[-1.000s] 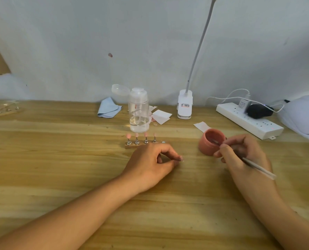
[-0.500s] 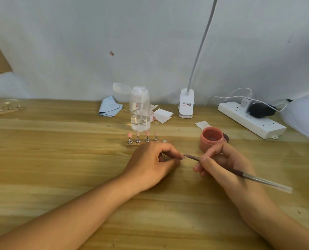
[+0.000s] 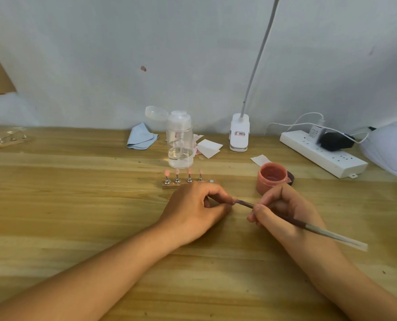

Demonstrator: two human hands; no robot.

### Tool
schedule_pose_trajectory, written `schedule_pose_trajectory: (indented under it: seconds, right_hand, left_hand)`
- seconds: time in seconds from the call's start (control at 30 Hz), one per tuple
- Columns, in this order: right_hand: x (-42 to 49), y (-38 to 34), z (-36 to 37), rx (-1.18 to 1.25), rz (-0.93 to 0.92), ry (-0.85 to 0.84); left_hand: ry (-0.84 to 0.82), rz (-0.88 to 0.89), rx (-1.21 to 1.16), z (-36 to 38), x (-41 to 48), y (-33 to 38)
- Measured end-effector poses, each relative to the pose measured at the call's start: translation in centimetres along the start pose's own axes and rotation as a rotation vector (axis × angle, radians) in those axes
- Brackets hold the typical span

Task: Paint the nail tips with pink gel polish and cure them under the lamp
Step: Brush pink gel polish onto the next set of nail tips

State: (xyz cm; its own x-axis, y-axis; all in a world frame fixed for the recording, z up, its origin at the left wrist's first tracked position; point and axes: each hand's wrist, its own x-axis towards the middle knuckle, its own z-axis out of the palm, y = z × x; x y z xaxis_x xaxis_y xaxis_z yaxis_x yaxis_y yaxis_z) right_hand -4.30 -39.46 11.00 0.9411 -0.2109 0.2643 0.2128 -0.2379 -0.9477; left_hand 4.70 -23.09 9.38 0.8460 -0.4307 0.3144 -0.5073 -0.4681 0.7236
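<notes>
Wooden table (image 3: 77, 216): work sits mid-surface. What looks like the white curing lamp (image 3: 392, 147) lies at the far right edge. The left hand (image 3: 192, 209) rests on the table and pinches one nail tip (image 3: 234, 201). The right hand (image 3: 283, 212) grips the brush (image 3: 308, 225), bristles touching that tip. The open gel jar (image 3: 271, 177) stands just behind it. The stand (image 3: 181, 181) carries four pink tips. Judged step: painting. The next move calls for a steady, even stroke.

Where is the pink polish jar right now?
In the head view, the open pink polish jar stands on the wooden table right of centre, just beyond the right hand and nearer than the white power strip.
</notes>
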Motion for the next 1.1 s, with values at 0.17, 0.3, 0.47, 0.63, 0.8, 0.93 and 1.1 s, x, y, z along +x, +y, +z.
schedule_pose_trajectory:
  seconds: [0.17, 0.3, 0.47, 0.63, 0.8, 0.93, 1.1]
  right_hand:
    - [0.12, 0.24, 0.01, -0.043, -0.011, 0.026]
    - [0.13, 0.27, -0.09, -0.072, -0.016, 0.039]
    - [0.15, 0.12, -0.11, -0.067, -0.019, 0.036]
    - [0.07, 0.06, -0.20, -0.086, -0.005, 0.046]
    - [0.05, -0.02, -0.22, -0.089, 0.004, 0.053]
    - [0.05, -0.23, -0.09, -0.077, 0.021, 0.024]
    - [0.01, -0.30, -0.06, -0.054, 0.032, 0.051]
  left_hand:
    - [-0.021, 0.010, -0.008, -0.06, -0.12, 0.11]
    - [-0.026, 0.016, 0.000, -0.13, -0.13, 0.27]
    - [-0.027, 0.010, -0.003, -0.13, -0.13, 0.31]
    - [-0.033, 0.013, -0.009, -0.14, -0.13, 0.38]
    - [-0.035, 0.012, -0.008, -0.21, -0.14, 0.38]
    - [-0.030, 0.004, -0.007, -0.19, -0.13, 0.35]
    - [-0.032, -0.018, -0.015, -0.18, -0.07, 0.31]
